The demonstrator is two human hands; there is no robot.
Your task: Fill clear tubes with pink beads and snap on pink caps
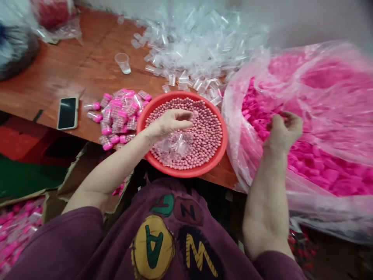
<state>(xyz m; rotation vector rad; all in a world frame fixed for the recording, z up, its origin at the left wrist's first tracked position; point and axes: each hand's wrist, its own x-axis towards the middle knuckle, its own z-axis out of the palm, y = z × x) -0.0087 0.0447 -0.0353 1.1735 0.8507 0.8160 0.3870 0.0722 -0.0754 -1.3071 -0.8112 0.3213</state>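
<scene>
**A:** Any writing to read here?

**B:** Only on the person's purple sweatshirt (87,241). It has large patch letters: a green A on a yellow disc, an N, and a yellow letter that reads as W from this side. No whole word can be made out. The phone (67,112) lies face up with a dark screen and shows no brand.

**A:** And the hands?

**B:** The left hand (170,123) hovers over the red bowl (224,136), which is filled with small pink beads (208,128). Its fingers are bent and pinched towards the thumb. I cannot tell whether anything is caught between them. A few clear tubes (176,144) lie on the beads just below it. The right hand (282,130) is inside the open plastic bag (335,58), its fingers curled over the pink caps (314,159). Whether it grips a cap I cannot tell.

**A:** What about the surface?

**B:** It is a reddish-brown wooden desk (72,74) with a glossy top. The bowl sits at its near edge, touching the bag on its right. Just left of the bowl is a cluster of filled tubes with pink caps (119,112), and the phone lies beyond them. A heap of empty clear tubes (198,50) is piled behind the bowl, with one clear cup (122,62) standing apart from it.

**A:** And the room?

**B:** There is a pale wall behind the desk. On the floor at the left, an open cardboard box (72,171) holds more pink pieces.
</scene>
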